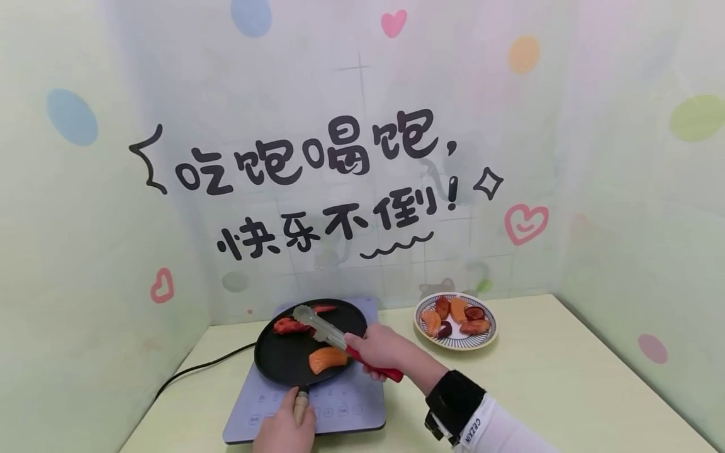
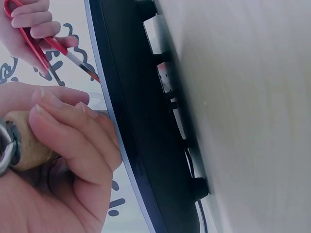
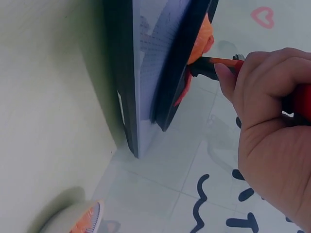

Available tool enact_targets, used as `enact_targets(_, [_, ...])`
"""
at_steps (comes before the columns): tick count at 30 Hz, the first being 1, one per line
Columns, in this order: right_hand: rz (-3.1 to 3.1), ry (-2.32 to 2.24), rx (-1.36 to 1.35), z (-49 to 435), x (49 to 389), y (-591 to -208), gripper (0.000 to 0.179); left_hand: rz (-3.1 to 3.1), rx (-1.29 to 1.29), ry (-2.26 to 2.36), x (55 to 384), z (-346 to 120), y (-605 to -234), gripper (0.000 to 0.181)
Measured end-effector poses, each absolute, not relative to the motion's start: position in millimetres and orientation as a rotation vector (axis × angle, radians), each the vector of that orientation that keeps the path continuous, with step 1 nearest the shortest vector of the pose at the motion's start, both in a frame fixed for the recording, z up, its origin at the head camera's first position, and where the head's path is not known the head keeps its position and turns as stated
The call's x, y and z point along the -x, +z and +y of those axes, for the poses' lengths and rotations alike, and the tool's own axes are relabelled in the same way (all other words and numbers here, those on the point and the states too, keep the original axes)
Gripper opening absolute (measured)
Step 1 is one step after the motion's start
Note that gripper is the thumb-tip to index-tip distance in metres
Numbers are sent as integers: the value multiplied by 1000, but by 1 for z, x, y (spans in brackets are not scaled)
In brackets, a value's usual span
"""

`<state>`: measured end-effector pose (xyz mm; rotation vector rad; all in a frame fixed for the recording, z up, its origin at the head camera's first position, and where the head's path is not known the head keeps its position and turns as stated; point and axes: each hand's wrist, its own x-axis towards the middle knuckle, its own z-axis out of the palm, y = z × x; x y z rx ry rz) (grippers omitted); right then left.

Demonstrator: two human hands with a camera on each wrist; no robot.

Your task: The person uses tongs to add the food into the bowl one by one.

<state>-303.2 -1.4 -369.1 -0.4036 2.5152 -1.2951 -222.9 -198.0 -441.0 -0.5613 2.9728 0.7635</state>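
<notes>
By the curled fingers of the right hand (image 1: 378, 352), the red handles of metal tongs (image 1: 327, 330) are gripped; by those of the left hand (image 1: 286, 428), the wooden handle (image 1: 301, 410) of a black frying pan (image 1: 286, 360) is held. The tongs' head is held over the pan, at a red food piece (image 1: 289, 325); whether contact is made cannot be told. An orange food piece (image 1: 328, 360) is laid nearer the handle. The pan is set on a pale cooktop (image 1: 357, 415), borne by a light table (image 1: 521, 390). A patterned plate (image 1: 464, 344) of food pieces is placed at the right, near the back wall (image 1: 340, 69), which is printed with dots, hearts and black lettering. The red piece is partly hidden by the tongs. The left hand is cut off by the head view's lower edge; in the right wrist view, the plate is cut off below.
</notes>
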Motion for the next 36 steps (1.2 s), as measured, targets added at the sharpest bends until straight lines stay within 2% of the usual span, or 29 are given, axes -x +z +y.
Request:
enact_targets(7, [2498, -1368, 389, 29, 298, -363, 57, 2994, 542, 789, 222, -198, -440, 61])
enact_targets(17, [2530, -1588, 293, 87, 280, -389, 51, 2985, 551, 790, 223, -201, -443, 61])
enact_targets(22, [2733, -1523, 166, 121, 270, -401, 40, 2964, 550, 813, 225, -201, -443, 62])
enact_targets(27, [3026, -1271, 111, 148, 266, -414, 17, 2965, 555, 807, 226, -201, -444, 63])
enact_targets(36, [3275, -844, -6, 184, 274, -425, 32, 2957, 552, 838, 226, -202, -444, 63])
